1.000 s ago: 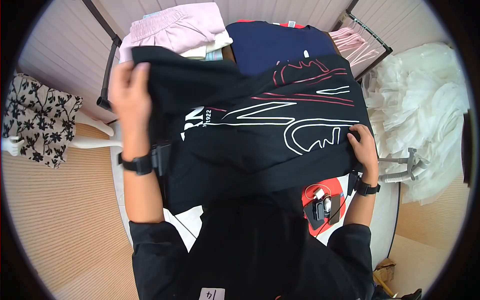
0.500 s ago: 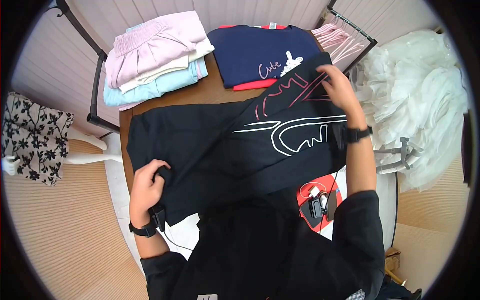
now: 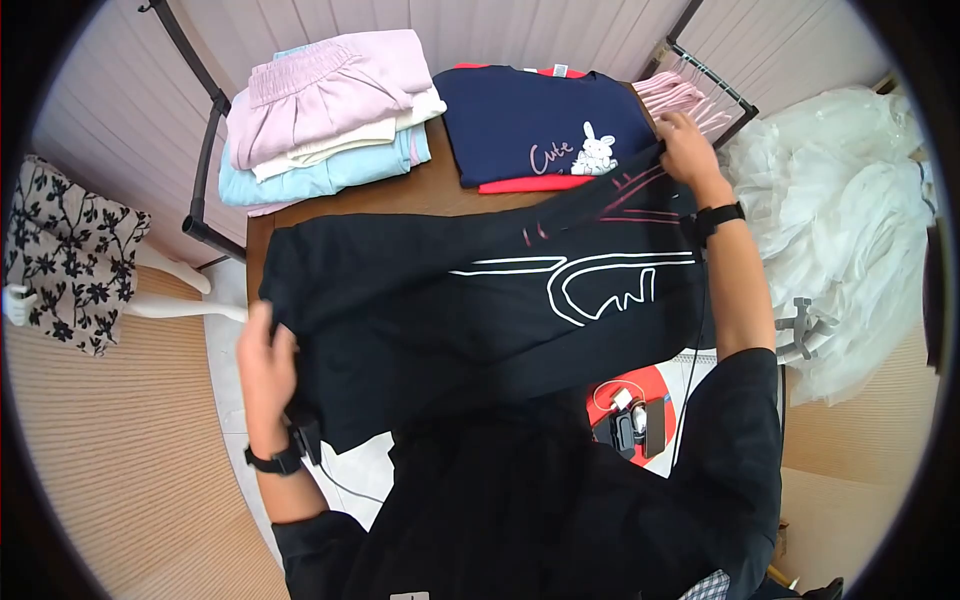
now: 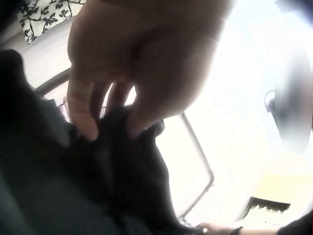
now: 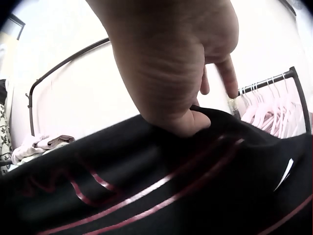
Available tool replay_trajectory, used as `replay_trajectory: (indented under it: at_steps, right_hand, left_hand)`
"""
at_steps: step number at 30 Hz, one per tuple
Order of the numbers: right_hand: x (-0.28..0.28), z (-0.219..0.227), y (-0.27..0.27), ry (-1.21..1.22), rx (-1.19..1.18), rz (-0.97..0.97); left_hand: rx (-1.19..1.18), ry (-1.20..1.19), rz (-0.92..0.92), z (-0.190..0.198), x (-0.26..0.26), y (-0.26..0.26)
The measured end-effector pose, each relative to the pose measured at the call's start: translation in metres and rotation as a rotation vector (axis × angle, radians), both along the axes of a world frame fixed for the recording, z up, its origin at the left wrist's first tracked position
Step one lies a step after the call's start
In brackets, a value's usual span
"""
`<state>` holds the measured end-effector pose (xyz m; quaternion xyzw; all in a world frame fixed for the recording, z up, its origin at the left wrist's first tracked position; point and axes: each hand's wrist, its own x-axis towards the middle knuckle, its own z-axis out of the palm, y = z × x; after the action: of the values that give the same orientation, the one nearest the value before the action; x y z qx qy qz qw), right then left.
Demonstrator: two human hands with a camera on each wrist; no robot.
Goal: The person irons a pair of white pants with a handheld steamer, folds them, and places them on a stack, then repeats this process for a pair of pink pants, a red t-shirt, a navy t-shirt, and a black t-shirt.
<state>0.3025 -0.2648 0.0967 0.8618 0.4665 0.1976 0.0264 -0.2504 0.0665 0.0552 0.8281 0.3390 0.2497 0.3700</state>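
Observation:
A black T-shirt (image 3: 420,320) with white and dark red outline print lies folded lengthwise across the table, in front of me. At its left end my left hand (image 3: 266,372) pinches the edge between thumb and fingers, seen close up in the left wrist view, where the black cloth (image 4: 105,166) bunches under the fingertips. My right hand (image 3: 690,158) grips the far right corner; the right wrist view shows its thumb on the printed face (image 5: 146,191) of the cloth. Between the hands the far edge is drawn into a long slanting fold that covers part of the red print.
Folded pink, cream and light blue clothes (image 3: 335,115) are stacked at the table's back left. A navy T-shirt (image 3: 510,120) on red cloth lies at the back middle. Pink hangers (image 3: 672,95) hang behind on the right. Small devices lie on a red seat (image 3: 655,390) below the near edge.
My right hand has gone from the near right edge to the far right corner. The left hand brought its end down and toward me, then shifted slightly left and up. The far edge is now tauter.

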Motion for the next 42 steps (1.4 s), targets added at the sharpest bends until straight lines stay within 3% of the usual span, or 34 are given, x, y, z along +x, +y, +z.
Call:
replay_trajectory:
  at_steps: [2,4,6,11,15,17,18,20,21,23,24,26,28,29,31,32,34,37,38,40,42]
  right_hand:
    - [0.008,0.012,-0.016,-0.098,0.041,-0.029]
    - [0.006,0.023,-0.030,-0.169,0.093,-0.145]
    - [0.007,0.027,-0.046,-0.236,0.140,-0.171]
    - [-0.007,0.022,-0.101,-0.412,0.268,-0.280]
    - [-0.037,0.001,-0.146,-0.387,0.265,-0.335]
    - [-0.055,-0.017,-0.163,-0.127,0.251,-0.453]
    - [-0.061,-0.025,-0.171,-0.128,0.248,-0.458]
    - [-0.069,-0.036,-0.184,0.239,-0.029,-0.473]
    - [-0.070,-0.037,-0.187,0.241,-0.029,-0.478]
    - [-0.076,-0.032,-0.188,0.539,-0.073,-0.494]
    - [-0.070,-0.029,-0.188,0.540,-0.071,-0.496]
    - [-0.042,-0.026,-0.179,0.681,0.161,-0.506]
    - [-0.023,-0.033,-0.164,0.700,0.266,-0.506]
    - [-0.021,-0.033,-0.149,0.653,0.279,-0.421]
    - [-0.012,-0.035,-0.128,0.596,0.229,-0.319]
    - [-0.003,-0.038,-0.122,0.598,0.232,-0.302]
    - [0.018,-0.046,-0.120,0.789,0.044,-0.386]
    - [0.035,-0.044,-0.128,0.722,0.110,-0.335]
    - [0.035,-0.039,-0.129,0.724,0.106,-0.357]
    - [0.047,-0.047,-0.143,0.758,0.235,-0.340]
    - [0.065,-0.063,-0.154,0.816,0.406,-0.378]
  left_hand:
    - [-0.286,-0.281,0.066,0.036,0.033,0.007]
    - [-0.260,-0.357,0.127,0.048,0.058,0.025]
    - [-0.321,-0.553,0.068,0.057,0.081,0.036]
    - [-0.295,-0.713,-0.011,0.037,0.087,0.066]
    - [-0.340,-0.586,0.043,0.024,0.063,0.044]
    - [-0.214,-0.472,-0.191,0.021,0.048,0.029]
    - [-0.218,-0.471,-0.196,0.021,0.040,0.023]
    - [-0.269,-0.148,-0.286,0.024,0.026,0.014]
    - [-0.271,-0.146,-0.291,0.023,0.022,0.014]
    - [-0.382,-0.136,-0.454,0.021,0.015,0.026]
    - [-0.381,-0.135,-0.457,0.023,0.015,0.033]
    - [-0.325,-0.155,-0.433,0.030,0.017,0.056]
    - [-0.168,0.003,-0.226,0.016,0.037,0.084]
    - [-0.044,0.026,-0.269,0.006,0.049,0.100]
    - [-0.015,0.019,-0.308,-0.018,0.073,0.121]
    - [0.212,0.150,-0.348,-0.024,0.083,0.129]
    - [0.166,0.414,-0.248,-0.011,0.098,0.123]
    - [0.000,0.512,-0.314,-0.010,0.101,0.145]
    - [-0.003,0.513,-0.309,-0.010,0.097,0.148]
    - [-0.305,0.229,-0.176,-0.005,0.089,0.153]
    - [-0.397,0.211,-0.153,0.000,0.089,0.149]
